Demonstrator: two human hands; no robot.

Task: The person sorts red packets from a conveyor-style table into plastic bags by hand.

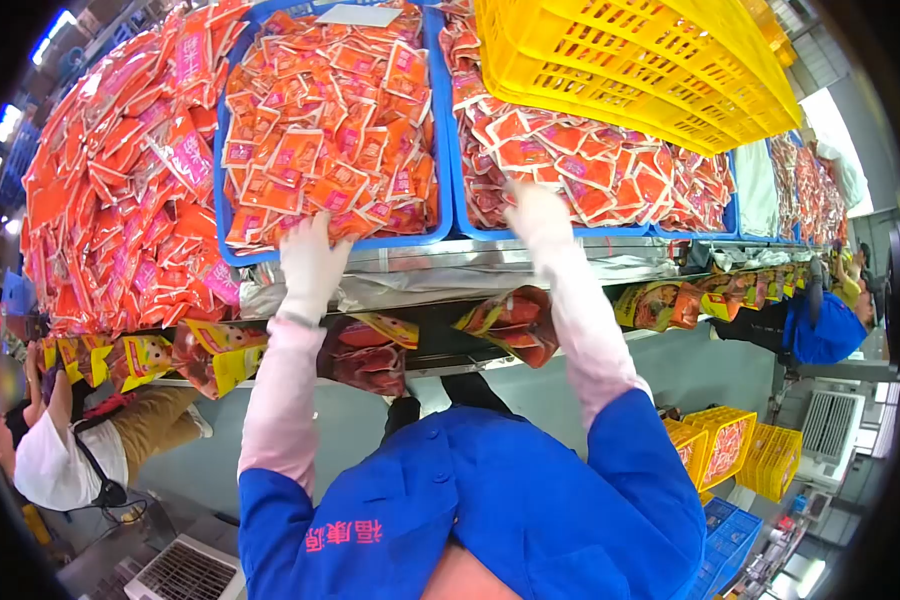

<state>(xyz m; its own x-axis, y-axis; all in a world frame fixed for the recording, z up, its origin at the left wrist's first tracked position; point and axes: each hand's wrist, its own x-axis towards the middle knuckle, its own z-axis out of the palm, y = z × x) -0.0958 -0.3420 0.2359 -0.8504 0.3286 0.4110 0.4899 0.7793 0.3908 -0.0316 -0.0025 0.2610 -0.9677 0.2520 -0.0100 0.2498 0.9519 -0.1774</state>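
Observation:
My left hand [313,262], in a white glove, reaches over the front rim of a blue tray [443,130] heaped with small red-orange packets [300,150]. Its fingers look apart and rest on the packets by the rim. To the right, my right hand [542,215], also white-gloved, is at the near left part of a second blue tray [615,231]. Motion blurs its fingertips, so what they hold cannot be made out. Below my hands, a yellow and red pouch [515,325] and a dark red pouch [370,350] stand along the line.
A large heap of red packets [120,210] lies at left. Yellow crates [640,70] overhang the right tray. More pouches [660,305] stand along the line both ways. Co-workers are at left [80,460] and right [820,325]. Yellow crates [725,440] stand behind on the right.

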